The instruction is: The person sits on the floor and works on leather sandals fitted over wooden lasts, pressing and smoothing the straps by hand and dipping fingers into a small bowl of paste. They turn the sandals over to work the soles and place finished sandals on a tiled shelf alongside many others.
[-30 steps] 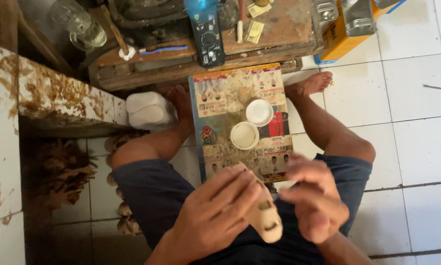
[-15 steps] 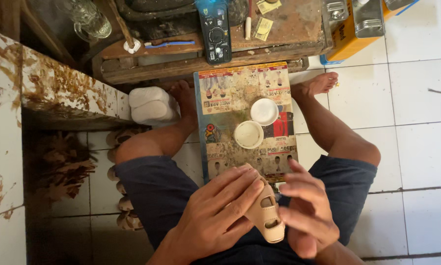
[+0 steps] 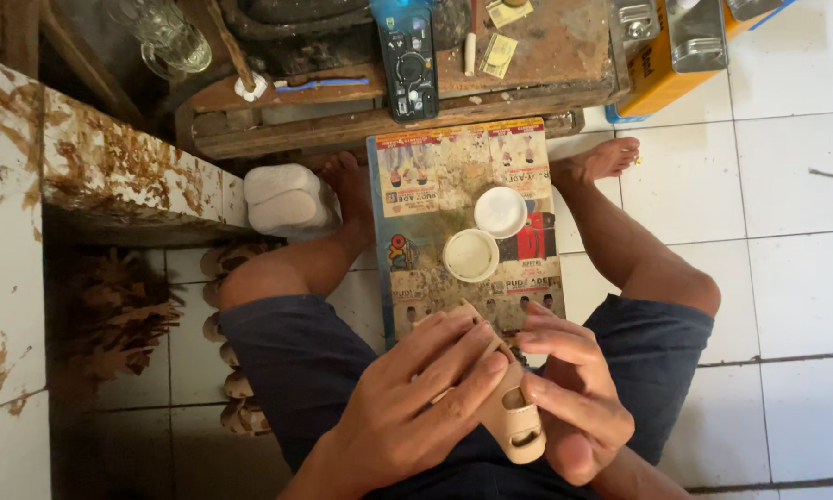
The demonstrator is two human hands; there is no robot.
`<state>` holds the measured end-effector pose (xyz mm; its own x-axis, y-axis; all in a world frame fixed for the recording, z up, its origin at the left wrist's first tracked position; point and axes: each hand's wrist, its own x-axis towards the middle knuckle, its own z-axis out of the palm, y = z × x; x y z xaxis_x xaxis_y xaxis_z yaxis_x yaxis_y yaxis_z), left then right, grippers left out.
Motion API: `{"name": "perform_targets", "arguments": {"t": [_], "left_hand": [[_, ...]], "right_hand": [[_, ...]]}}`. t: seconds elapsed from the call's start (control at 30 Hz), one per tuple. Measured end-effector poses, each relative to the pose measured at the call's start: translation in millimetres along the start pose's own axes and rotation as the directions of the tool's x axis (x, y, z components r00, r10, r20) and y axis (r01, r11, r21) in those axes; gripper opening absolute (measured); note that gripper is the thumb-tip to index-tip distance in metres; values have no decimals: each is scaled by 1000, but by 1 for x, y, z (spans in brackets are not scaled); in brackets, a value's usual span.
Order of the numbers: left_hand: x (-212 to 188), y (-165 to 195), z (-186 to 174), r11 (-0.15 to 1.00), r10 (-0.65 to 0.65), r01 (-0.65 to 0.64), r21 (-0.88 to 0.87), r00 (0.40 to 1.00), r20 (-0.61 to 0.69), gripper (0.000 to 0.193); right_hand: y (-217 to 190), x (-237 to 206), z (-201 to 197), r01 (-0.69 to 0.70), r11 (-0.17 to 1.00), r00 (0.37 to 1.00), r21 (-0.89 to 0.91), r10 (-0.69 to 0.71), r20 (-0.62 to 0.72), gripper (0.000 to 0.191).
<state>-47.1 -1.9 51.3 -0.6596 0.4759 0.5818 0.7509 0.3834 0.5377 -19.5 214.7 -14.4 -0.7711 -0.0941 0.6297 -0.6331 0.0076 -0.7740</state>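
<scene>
While a pale carved wooden piece (image 3: 513,417) is gripped over the lap by the left hand (image 3: 416,407) and right hand (image 3: 569,403), two white lids (image 3: 486,236) lie on the printed board (image 3: 435,185) beyond, below the cluttered bench (image 3: 546,56).

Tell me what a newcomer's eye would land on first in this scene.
First, the two hands low in the middle: the left hand and the right hand together grip a small tan carved wooden piece over the person's lap. Just above, a printed board lies between the bare legs, with two round white lids on it. Along the top runs a worn wooden bench carrying a black multimeter.
</scene>
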Motion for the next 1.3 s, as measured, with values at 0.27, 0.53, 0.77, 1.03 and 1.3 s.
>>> {"name": "perform_targets", "arguments": {"t": [0.27, 0.53, 0.77, 1.03, 1.3], "left_hand": [[-39, -24, 10, 663, -549, 461, -589, 835, 35, 71], [-71, -51, 45, -438, -721, 86, -895, 561, 407, 86], [-72, -53, 68, -561, -688, 88, -823, 504, 522, 82], [-30, -36, 90, -142, -702, 345, -928, 626, 340, 66], [-32, -32, 81, -338, -640, 325, -883, 609, 469, 48]], "right_hand": [[53, 21, -14, -226, 883, 909, -412, 343, 236, 37], [170, 10, -13, 231, 564, 769, -793, 393, 504, 50], [120, 18, -37, 83, 712, 792, -697, 378, 480, 34], [22, 20, -5, -404, 900, 914, 160, 405, 30, 71], [18, -17, -21, 74, 675, 964, -734, 139, 225, 85]]}}
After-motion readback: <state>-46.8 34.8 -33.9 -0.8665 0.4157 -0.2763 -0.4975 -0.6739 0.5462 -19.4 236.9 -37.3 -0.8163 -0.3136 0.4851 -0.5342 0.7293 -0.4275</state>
